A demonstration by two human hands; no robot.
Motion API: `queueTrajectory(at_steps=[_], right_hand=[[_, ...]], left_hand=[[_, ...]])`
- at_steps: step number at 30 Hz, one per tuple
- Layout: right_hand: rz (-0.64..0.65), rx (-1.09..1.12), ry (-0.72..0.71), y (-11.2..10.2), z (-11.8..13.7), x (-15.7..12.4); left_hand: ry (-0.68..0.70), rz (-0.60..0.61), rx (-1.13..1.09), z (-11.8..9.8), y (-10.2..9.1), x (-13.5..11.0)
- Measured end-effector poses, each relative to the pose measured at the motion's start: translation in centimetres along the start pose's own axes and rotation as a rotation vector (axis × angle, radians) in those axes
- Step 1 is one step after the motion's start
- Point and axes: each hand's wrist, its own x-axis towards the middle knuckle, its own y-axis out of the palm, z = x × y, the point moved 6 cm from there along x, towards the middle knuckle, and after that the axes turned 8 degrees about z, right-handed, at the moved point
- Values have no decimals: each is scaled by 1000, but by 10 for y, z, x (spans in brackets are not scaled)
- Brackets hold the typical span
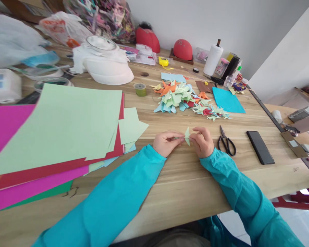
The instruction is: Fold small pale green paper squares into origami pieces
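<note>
A small folded light-green paper piece (pixel 187 136) with pointed ends is held just above the table between my two hands. My left hand (pixel 167 141) pinches one end of it between thumb and fingers. On the other side my right hand (pixel 203 140) is closed on it at the fingertips. Beyond the hands lies a heap of folded paper shapes (pixel 176 97) in green, blue, orange and red. Black-handled scissors (pixel 226 141) rest to the right of my right hand. Small green paper squares (pixel 130 127) lie left of my left hand.
Large coloured paper sheets (pixel 67 127) cover the table's left side. A black phone (pixel 260 147) lies at the right. Behind are a thread spool (pixel 140 90), a white cap (pixel 108 67), a yellow tape measure (pixel 163 61), a red pincushion (pixel 182 50) and a blue sheet (pixel 228 100).
</note>
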Motion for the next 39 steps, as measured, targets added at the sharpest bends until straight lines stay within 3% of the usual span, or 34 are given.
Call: queueTrajectory(at_steps=[10,19,26,28,33,39], right_hand=[[-31,3,46,-2,-5,0],[-47,12,53,-3,-7,1],[-116,50,75,-8,-9,2],[-110,54,85,-8,-9,2],[-59,76,57,-2,-8,2],[18,134,19,6,-4,1]], left_hand=[[-89,-112,-60,7,-11,2],[-90,-90,-145,10,-11,3],[-72,-232,-241,17,-24,5],[-66,-190,-248,14,-22,6],[-56,69,-206,4,-2,4],[-116,81,-34,7,0,5]])
